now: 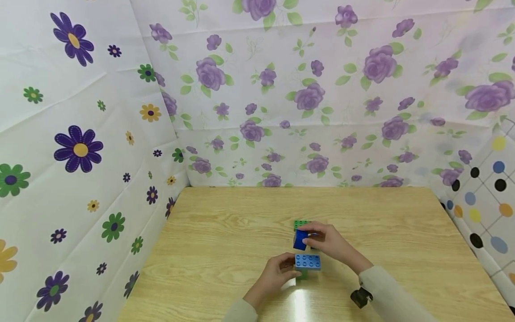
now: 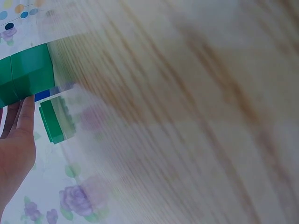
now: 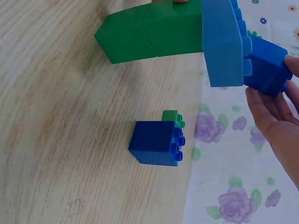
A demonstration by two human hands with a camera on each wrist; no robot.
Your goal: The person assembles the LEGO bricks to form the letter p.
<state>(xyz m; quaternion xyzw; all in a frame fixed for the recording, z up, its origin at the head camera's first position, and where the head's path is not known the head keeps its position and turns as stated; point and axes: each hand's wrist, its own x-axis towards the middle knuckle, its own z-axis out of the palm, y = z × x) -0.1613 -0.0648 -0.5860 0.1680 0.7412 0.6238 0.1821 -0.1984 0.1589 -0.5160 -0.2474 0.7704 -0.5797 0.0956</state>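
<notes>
Two green bricks (image 3: 173,32) stand stacked on the table, with a light blue studded brick (image 1: 307,263) across their top. My left hand (image 1: 276,273) grips this stack from the left, its fingers at the green part. Between thumb and fingers, my right hand (image 1: 327,241) pinches a dark blue brick (image 3: 268,67). That brick is tilted and held just above and behind the light blue one; in the right wrist view it partly overlaps the studs.
A second dark blue brick (image 3: 154,142) rests on the wooden table (image 1: 225,232) behind the stack, largely hidden by my right hand in the head view. Beyond it lies a low green studded brick (image 1: 298,223). Flowered cloths (image 1: 257,147) border the table.
</notes>
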